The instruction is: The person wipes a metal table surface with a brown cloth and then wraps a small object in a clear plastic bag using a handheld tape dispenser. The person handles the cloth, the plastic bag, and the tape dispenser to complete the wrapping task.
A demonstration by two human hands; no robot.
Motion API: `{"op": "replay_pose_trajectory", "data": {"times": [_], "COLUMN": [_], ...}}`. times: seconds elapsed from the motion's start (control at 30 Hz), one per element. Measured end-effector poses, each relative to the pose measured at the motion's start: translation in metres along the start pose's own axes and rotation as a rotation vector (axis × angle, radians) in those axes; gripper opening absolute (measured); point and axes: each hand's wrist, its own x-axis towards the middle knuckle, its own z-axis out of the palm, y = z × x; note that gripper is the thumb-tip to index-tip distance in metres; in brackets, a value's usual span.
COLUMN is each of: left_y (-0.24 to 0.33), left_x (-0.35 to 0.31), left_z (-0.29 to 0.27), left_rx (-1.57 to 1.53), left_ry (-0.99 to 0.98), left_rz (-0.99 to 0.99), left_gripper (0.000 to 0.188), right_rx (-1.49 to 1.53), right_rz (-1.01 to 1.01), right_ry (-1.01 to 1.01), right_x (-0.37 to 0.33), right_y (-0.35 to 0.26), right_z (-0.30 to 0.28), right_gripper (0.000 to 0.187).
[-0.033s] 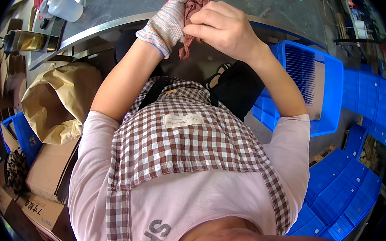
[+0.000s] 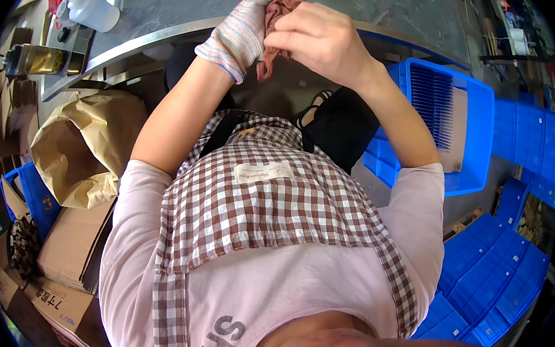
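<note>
While the right hand [image 2: 322, 43], nearly closed, pinches reddish-brown cloth [image 2: 281, 9] by the counter [image 2: 411, 6], the left hand [image 2: 251, 24], grip unclear, should steady it.

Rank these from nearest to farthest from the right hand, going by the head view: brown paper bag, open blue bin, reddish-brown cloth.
1. Reddish-brown cloth: at the fingers of the right hand.
2. Open blue bin: off to the person's right.
3. Brown paper bag: across on the person's left.
</note>
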Motion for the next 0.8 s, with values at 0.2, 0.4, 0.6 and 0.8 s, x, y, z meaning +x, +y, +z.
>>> {"op": "replay_pose_trajectory", "data": {"times": [0.2,0.4,0.6,0.8], "left_y": [-0.019,-0.017,-0.017,0.003], "left_x": [-0.002,0.001,-0.014,-0.028], "left_z": [0.010,-0.023,0.005,-0.027], "left_rx": [0.142,0.226,0.337,0.682], "left_ry": [0.003,-0.085,-0.010,-0.014], "left_rz": [0.309,0.377,0.422,0.323], "left_gripper": [0.023,0.022,0.028,0.043], "right_rx": [0.688,0.692,0.139,0.807], "right_rz": [0.887,0.951,0.775,0.980], "right_ry": [0.116,0.100,0.180,0.240], "right_x": [-0.017,-0.031,-0.003,-0.024], "right_y": [0.012,0.023,0.003,0.010], "right_z": [0.006,0.031,0.025,0.053], "right_gripper": [0.015,0.023,0.020,0.022]}}
